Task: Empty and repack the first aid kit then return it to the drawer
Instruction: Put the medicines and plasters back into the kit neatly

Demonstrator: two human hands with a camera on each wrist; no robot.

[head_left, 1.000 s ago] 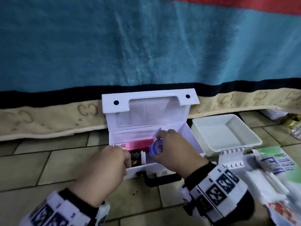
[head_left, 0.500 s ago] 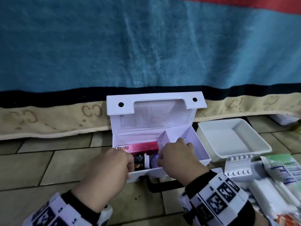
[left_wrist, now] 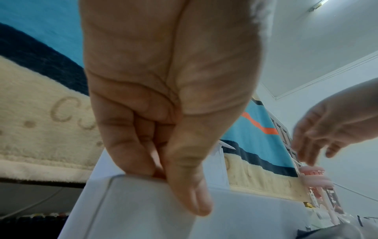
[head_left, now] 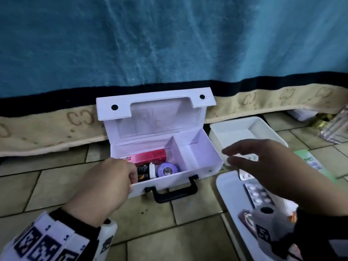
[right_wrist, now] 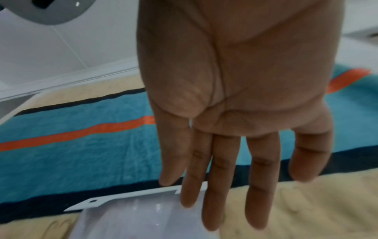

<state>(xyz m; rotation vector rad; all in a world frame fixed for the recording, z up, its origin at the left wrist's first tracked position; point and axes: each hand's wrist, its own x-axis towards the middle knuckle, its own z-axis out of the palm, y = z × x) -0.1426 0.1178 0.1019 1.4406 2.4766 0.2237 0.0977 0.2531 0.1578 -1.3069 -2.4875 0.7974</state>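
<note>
A white first aid kit [head_left: 199, 153] stands open on the tiled floor, lid upright. Its left compartment holds a pink Bacidin box [head_left: 150, 156], a dark bottle with a white cap [head_left: 146, 171] and a blue tape roll [head_left: 167, 170]; the right compartment is bare. My left hand [head_left: 113, 178] pinches the kit's front left wall [left_wrist: 143, 202], thumb outside and fingers inside. To the right of the kit my right hand [head_left: 263, 162] hovers with straight fingers and holds nothing; the right wrist view shows its bare palm [right_wrist: 235, 113] above the kit's lid.
A white tray [head_left: 243, 132] sits right of the kit. A second white tray [head_left: 229, 189] at lower right carries blister packs [head_left: 259, 194]. A green-printed packet [head_left: 310, 162] lies far right. A blue blanket with a beige hem [head_left: 47, 132] hangs behind the kit.
My right hand set the blue tape roll down in the left compartment, let go and moved right, out of the kit. My left hand kept its hold on the front wall.
</note>
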